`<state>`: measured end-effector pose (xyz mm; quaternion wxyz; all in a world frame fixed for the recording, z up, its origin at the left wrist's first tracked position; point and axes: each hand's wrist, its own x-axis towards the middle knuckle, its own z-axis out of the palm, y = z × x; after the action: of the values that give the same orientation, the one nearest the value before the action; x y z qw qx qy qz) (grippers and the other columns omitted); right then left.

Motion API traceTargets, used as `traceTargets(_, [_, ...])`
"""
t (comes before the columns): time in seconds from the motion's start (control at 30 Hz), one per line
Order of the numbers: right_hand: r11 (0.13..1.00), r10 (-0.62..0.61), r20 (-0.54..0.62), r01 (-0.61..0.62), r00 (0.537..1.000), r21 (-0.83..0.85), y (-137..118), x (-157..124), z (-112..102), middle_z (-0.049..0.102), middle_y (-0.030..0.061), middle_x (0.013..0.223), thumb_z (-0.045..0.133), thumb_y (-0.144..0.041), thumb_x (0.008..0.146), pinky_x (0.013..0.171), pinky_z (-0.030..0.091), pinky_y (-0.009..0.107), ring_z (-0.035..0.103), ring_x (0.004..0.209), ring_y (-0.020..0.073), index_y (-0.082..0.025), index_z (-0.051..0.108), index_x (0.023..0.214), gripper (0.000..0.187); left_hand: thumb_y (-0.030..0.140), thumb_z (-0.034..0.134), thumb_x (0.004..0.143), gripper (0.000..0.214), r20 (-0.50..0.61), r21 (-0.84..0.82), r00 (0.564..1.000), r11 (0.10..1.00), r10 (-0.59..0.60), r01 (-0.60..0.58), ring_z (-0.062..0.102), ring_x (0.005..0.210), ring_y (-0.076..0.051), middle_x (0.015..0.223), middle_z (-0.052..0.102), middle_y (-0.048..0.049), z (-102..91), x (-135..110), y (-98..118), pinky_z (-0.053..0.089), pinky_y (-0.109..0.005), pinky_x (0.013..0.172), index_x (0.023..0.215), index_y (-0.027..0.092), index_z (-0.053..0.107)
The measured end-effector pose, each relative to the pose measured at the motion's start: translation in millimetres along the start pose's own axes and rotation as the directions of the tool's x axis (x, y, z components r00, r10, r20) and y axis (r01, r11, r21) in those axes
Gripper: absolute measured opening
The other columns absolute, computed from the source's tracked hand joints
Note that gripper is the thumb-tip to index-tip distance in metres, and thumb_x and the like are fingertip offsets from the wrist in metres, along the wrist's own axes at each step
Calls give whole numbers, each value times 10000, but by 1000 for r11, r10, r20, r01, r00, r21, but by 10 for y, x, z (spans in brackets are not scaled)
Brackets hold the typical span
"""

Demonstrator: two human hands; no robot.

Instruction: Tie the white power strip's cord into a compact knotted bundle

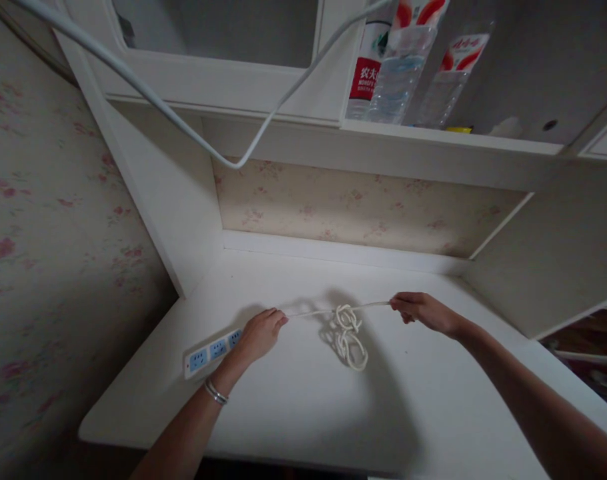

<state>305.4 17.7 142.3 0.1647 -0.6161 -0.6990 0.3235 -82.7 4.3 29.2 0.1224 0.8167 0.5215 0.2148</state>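
A thin white cord is stretched between my two hands, with a loose tangle of loops and knots hanging from its middle. On the left side, my left hand pinches one stretch of the cord; a silver bracelet circles that wrist. My right hand grips the other stretch between thumb and fingers. Just left of my left hand lies a white power strip with blue sockets, its right end partly hidden behind the hand. Whether the cord joins the power strip cannot be seen.
Beneath the cord is a white desktop with a rounded front-left corner. Above it, a shelf carries several plastic bottles. A thick pale cable sags across the upper view. Flowered wallpaper covers the left wall.
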Motion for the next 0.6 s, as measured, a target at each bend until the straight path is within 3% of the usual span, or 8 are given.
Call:
traceTargets(0.1, [994,49,34,-52,998,91,107,-168,16,601,34,627,457,-511,828,576,383,262,555,601,144,-170,604,853,372,306,337,968,299,1,28,1000,1000,1,-1,584,907,-163,915,647,-38,59,61,0,414,-275,836,894,203,608])
traceTargets(0.23, [971,58,223,-106,973,213,-82,-503,244,642,30,689,456,-521,843,526,385,255,566,573,150,-204,520,1121,426,330,311,975,322,-33,50,997,996,-70,71,598,894,-163,939,658,-52,177,84,16,416,-273,802,921,194,597])
traceTargets(0.37, [979,-75,360,0,930,202,-396,-801,601,666,49,788,449,-453,876,621,436,260,604,685,156,-196,618,898,308,351,272,981,356,-13,102,994,989,-107,108,627,825,-172,869,687,-50,221,112,99,404,-295,783,937,205,593])
traceTargets(0.5, [978,-194,399,208,896,7,-641,-819,1007,688,37,851,539,-338,841,639,445,235,638,759,166,-216,621,1009,223,390,262,977,377,-22,144,991,981,-131,132,632,867,-189,885,698,-44,226,148,224,376,-341,855,949,233,604])
traceTargets(0.6, [885,-169,213,243,962,-397,-750,-679,1263,704,83,847,558,-315,838,664,449,263,663,773,206,-192,634,987,208,410,235,975,405,2,111,988,982,-156,155,619,911,-198,951,687,-61,246,151,260,389,-339,840,1007,238,601])
